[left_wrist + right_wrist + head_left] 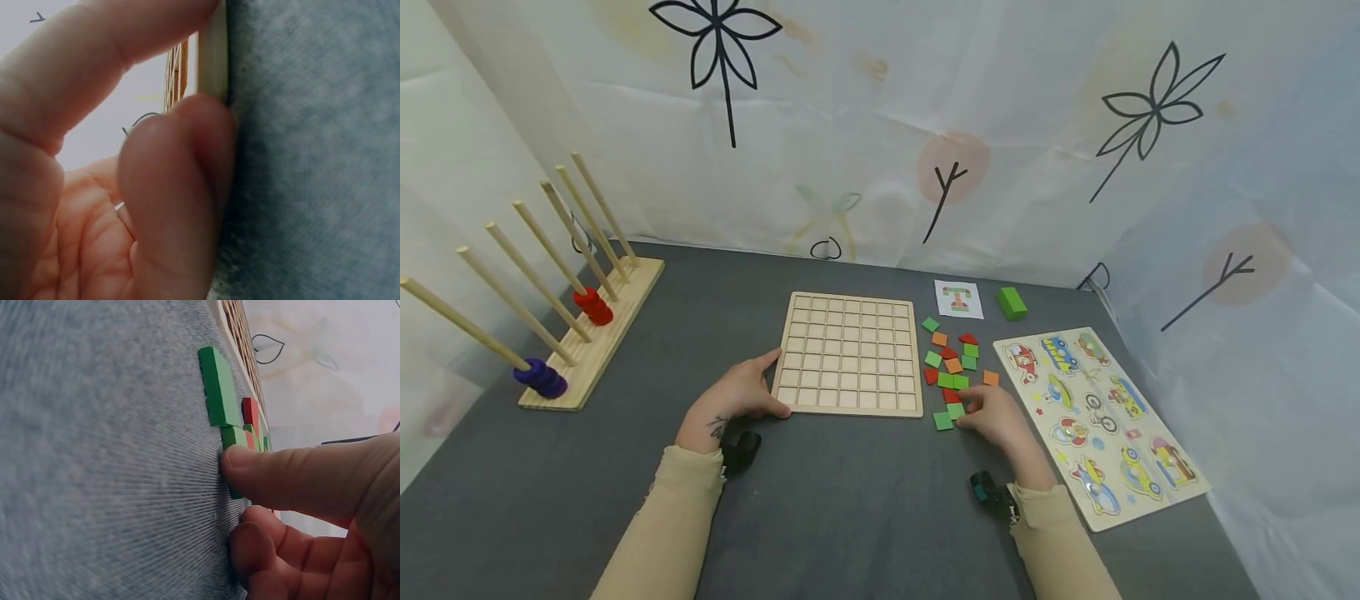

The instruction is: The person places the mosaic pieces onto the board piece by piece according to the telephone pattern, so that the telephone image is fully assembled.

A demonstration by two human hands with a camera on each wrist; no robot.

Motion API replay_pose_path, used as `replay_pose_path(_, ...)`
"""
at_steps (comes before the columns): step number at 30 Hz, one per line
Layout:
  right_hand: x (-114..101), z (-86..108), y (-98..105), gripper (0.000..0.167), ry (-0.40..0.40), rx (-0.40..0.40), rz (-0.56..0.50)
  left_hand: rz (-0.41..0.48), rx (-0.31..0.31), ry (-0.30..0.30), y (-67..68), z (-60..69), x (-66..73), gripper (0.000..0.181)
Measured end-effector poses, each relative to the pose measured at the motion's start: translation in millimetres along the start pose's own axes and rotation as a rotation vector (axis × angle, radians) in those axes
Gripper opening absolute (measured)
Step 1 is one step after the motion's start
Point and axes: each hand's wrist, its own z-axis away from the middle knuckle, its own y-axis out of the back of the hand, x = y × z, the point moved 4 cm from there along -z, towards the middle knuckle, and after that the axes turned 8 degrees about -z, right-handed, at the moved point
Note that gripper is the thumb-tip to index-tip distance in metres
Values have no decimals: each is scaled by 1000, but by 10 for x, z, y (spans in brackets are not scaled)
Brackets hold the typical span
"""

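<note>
At the left front corner of a square wooden grid board (850, 354), my left hand (737, 398) holds the edges between thumb and index finger. The left wrist view shows those fingers against the board's pale edge (212, 56). My right hand (996, 414) is at the loose square tiles, its thumb touching a green tile (955, 411). Thumb and fingertips are apart there; the thumb (275, 475) covers part of that tile in the right wrist view. Beside it lie another green tile (943, 421) and a red tile (951, 396).
Several green, orange and red tiles lie right of the board. Behind them are a pattern card (958, 299) and a green block (1011, 303). A picture puzzle board (1101, 425) lies at the right. A peg stand (595, 342) with red and purple rings stands at the left.
</note>
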Motion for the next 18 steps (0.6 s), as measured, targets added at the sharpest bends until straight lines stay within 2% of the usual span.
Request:
replay_pose_path(11, -31, 36, 6, 28, 5, 17, 39, -5, 2, -5, -6, -10, -8, 108)
replay_pose_path(18, -17, -10, 57, 24, 28, -6, 2, 11, 1, 8, -2, -6, 3, 109)
